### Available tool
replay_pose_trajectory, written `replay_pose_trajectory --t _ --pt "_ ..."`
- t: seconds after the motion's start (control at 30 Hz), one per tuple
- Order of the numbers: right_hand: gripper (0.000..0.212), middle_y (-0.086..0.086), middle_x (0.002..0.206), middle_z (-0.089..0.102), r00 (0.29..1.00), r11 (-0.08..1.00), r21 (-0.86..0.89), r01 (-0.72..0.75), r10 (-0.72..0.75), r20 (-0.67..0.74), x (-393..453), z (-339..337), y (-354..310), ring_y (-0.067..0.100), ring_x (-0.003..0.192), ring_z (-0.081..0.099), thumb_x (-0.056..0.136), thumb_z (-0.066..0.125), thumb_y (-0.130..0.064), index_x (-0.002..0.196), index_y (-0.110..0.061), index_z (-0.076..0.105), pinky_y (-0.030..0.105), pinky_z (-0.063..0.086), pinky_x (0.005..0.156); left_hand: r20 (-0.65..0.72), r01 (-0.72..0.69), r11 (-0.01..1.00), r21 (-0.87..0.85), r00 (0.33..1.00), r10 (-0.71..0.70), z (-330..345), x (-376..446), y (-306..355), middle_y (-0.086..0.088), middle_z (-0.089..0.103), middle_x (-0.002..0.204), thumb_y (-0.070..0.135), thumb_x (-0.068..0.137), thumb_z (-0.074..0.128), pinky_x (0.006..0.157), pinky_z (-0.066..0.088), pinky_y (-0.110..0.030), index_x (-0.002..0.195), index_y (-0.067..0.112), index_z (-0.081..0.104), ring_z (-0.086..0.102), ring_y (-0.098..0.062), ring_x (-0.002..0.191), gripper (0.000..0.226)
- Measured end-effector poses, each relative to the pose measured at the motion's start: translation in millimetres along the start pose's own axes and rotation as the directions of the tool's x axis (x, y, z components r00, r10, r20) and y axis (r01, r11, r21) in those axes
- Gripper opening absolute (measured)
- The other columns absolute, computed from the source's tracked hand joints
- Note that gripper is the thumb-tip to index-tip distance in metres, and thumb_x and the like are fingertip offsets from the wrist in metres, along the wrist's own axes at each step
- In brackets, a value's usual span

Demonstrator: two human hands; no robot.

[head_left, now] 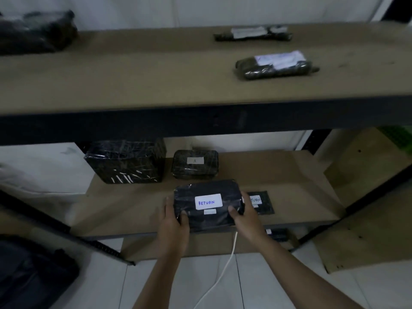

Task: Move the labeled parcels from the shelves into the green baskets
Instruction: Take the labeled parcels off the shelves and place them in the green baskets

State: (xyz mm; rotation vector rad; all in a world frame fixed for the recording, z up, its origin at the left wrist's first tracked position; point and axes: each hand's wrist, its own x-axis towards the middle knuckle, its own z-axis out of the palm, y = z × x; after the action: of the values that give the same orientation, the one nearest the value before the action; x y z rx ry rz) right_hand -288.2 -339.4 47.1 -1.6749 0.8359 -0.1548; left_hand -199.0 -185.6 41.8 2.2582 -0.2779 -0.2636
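Note:
A black wrapped parcel (207, 192) with a white RETURN label sits at the front edge of the middle shelf (133, 208). My left hand (174, 221) grips its left end, thumb on top. My right hand (245, 217) grips its right end the same way. A flat black parcel (263, 202), also labeled RETURN, lies just behind my right hand. Further back stand a small parcel marked A (195, 164) and a larger black parcel (126, 162). A sliver of a green basket (399, 138) shows at the far right.
The top shelf (133, 70) carries two labeled parcels (275, 65) (253, 33) at the right and a dark bundle (36, 31) at the left. A white cable (225, 268) hangs below my hands. A dark bag (31, 277) lies on the floor at left. Another small parcel (276, 234) sits on the lowest shelf.

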Motion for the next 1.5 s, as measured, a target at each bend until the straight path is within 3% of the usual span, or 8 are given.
replay_pose_trajectory --t 0.17,0.43,0.63,0.83,0.97,1.13,1.3,1.5 --pt "0.05 0.0 0.134 0.05 0.997 0.999 0.047 0.012 -0.008 -0.08 -54 -42 -23 0.021 0.127 0.045 0.095 0.049 -0.019 0.141 -0.021 0.03 0.039 0.036 0.109 0.035 -0.078 0.997 -0.003 0.996 0.078 -22 -39 48 -0.017 0.045 0.128 0.016 0.094 0.045 0.094 0.039 -0.035 0.136 0.008 0.041 0.048 -0.032 0.112 0.043" --pt "0.045 -0.002 0.126 0.051 0.972 0.987 0.152 0.054 -0.017 -0.233 -132 -124 -34 0.015 0.117 0.049 0.097 0.044 -0.016 0.14 -0.019 0.032 0.023 0.041 0.094 0.13 -0.292 0.955 -0.051 0.946 0.296 -19 -99 118 -0.011 0.048 0.132 0.018 0.096 0.043 0.092 0.029 -0.02 0.137 0.011 0.041 0.042 -0.022 0.12 0.042" --pt "0.047 0.003 0.132 0.051 0.935 0.981 0.162 0.111 -0.048 -0.353 -170 -215 -18 0.021 0.122 0.05 0.096 0.046 -0.014 0.14 -0.021 0.032 0.034 0.043 0.102 0.195 -0.386 0.918 -0.088 0.897 0.396 23 -145 188 -0.012 0.044 0.125 0.023 0.095 0.045 0.093 0.045 -0.035 0.136 0.013 0.042 0.056 -0.031 0.109 0.042" --pt "0.045 -0.002 0.123 0.051 0.885 0.98 0.105 0.169 -0.104 -0.453 -205 -327 7 0.015 0.113 0.05 0.094 0.048 -0.007 0.137 -0.016 0.037 0.019 0.038 0.089 0.238 -0.44 0.889 -0.125 0.857 0.457 82 -204 264 -0.006 0.043 0.129 0.028 0.096 0.042 0.086 0.04 -0.028 0.138 0.014 0.039 0.051 -0.022 0.115 0.044" --pt "0.047 0.001 0.13 0.05 0.835 0.977 0.057 0.205 -0.144 -0.531 -217 -404 25 0.017 0.121 0.047 0.093 0.049 -0.007 0.138 -0.014 0.037 0.036 0.037 0.107 0.23 -0.48 0.865 -0.144 0.834 0.501 126 -235 310 -0.007 0.039 0.14 0.032 0.095 0.043 0.102 0.037 -0.036 0.14 0.017 0.037 0.043 -0.022 0.125 0.047" --pt "0.047 0.0 0.128 0.047 0.79 0.969 0.08 0.235 -0.142 -0.596 -227 -478 35 0.01 0.116 0.043 0.093 0.047 -0.004 0.138 -0.01 0.036 0.023 0.033 0.097 0.208 -0.534 0.84 -0.092 0.815 0.541 167 -258 363 -0.005 0.036 0.145 0.031 0.096 0.043 0.105 0.029 -0.03 0.14 0.017 0.037 0.035 -0.021 0.132 0.047" --pt "0.048 0.004 0.137 0.044 0.743 0.969 0.055 0.242 -0.148 -0.653 -216 -543 39 0.019 0.129 0.041 0.094 0.047 -0.008 0.14 -0.008 0.034 0.018 0.029 0.097 0.201 -0.606 0.794 -0.056 0.772 0.603 202 -253 411 -0.004 0.037 0.145 0.033 0.095 0.044 0.108 0.027 -0.033 0.14 0.017 0.037 0.033 -0.02 0.134 0.048" --pt "0.049 0.006 0.142 0.044 0.746 0.974 0.039 0.222 -0.143 -0.651 -187 -608 34 0.026 0.129 0.043 0.096 0.044 -0.02 0.143 -0.019 0.031 0.042 0.037 0.107 0.223 -0.655 0.753 -0.054 0.728 0.649 244 -241 462 -0.004 0.038 0.144 0.046 0.091 0.042 0.108 0.028 -0.033 0.14 0.015 0.036 0.033 -0.021 0.134 0.058"
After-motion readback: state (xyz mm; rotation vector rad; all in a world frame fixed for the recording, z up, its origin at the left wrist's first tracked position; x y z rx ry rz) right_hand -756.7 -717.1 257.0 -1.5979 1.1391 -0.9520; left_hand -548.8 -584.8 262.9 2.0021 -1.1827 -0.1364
